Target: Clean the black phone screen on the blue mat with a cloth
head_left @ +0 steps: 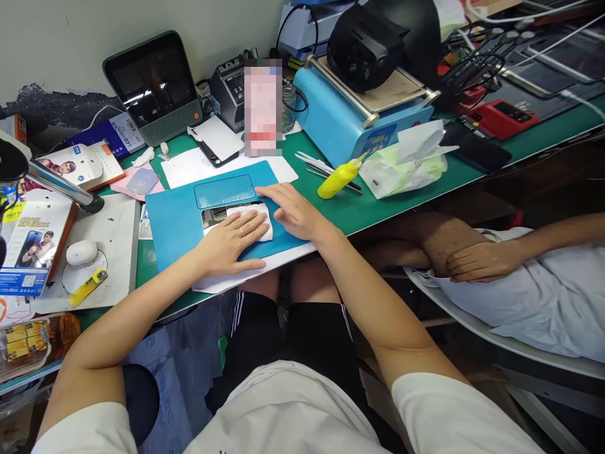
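My left hand (236,243) lies flat, fingers stretched out, on a folded white tissue (265,230). Beneath that tissue is a dark, shiny phone part (215,217), its left end showing bare. My right hand (295,211) rests on the blue mat (174,233) at the tissue's right side. Its index finger reaches toward the right end of a clear glass panel with a thin black border (224,191), which lies just beyond the phone part. The other right fingers are loosely bent, with nothing visible in them.
A yellow bottle (338,180), tweezers (326,167) and a tissue pack (401,164) are to the right. Behind stand a smart display (154,88), a propped phone (263,107) and a blue machine (359,113). Boxes (42,246) crowd the left. A seated person's hand (486,260) is at right.
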### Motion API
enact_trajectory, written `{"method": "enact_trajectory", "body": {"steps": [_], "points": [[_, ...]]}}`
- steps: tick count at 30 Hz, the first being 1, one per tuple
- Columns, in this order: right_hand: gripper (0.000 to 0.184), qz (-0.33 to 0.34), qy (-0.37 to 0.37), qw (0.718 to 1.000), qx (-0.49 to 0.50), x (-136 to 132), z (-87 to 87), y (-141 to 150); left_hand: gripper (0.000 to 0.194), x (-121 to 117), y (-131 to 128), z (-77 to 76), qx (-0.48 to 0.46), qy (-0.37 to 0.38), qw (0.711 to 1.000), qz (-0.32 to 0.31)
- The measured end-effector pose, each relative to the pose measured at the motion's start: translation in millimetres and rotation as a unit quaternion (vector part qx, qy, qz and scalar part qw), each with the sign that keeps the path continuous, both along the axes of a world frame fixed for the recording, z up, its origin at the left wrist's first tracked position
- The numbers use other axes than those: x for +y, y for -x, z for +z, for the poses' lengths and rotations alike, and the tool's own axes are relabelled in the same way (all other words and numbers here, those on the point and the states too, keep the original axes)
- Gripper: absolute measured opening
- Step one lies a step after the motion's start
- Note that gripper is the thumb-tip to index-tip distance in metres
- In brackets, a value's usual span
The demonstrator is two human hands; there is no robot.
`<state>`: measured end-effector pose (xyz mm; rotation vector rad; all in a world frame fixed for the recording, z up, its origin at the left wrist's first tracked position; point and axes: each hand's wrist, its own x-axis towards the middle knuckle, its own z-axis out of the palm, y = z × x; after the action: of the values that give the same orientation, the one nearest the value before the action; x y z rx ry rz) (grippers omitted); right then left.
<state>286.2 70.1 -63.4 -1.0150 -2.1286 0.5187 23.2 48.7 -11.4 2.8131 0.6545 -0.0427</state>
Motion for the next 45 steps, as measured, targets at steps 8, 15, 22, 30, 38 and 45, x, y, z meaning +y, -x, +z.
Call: {"method": "enact_trajectory", "body": {"steps": [8,15,22,30,38,45], "points": [[0.111,0.004,0.025,1.000,-0.004,5.5,9.7,0.6,0.082,-17.6,-6.3,9.2,0.019,-0.109,0.991,0.072],[0.106,0.000,0.025,0.999,-0.025,2.8,15.2,-1.3,0.107,-50.9,-24.7,33.2,0.220,-0.148,0.921,0.284],[0.102,-0.026,0.021,0.999,-0.003,-9.2,5.7,-2.5,0.109,-60.8,-28.1,26.3,0.212,-0.117,0.914,0.326],[0.103,-0.032,0.041,0.999,-0.011,-12.8,0.8,-2.1,0.108,-41.1,-6.7,-8.6,0.025,-0.074,0.981,0.175],[0.081,-0.072,0.129,0.986,0.082,9.4,7.7,-6.9,0.081,-29.8,-6.7,-8.0,-0.022,-0.085,0.992,0.094],[0.096,0.001,0.119,0.989,-0.082,63.1,29.8,8.0,0.036,-26.0,24.1,33.9,0.102,-0.126,0.964,0.213]]}}
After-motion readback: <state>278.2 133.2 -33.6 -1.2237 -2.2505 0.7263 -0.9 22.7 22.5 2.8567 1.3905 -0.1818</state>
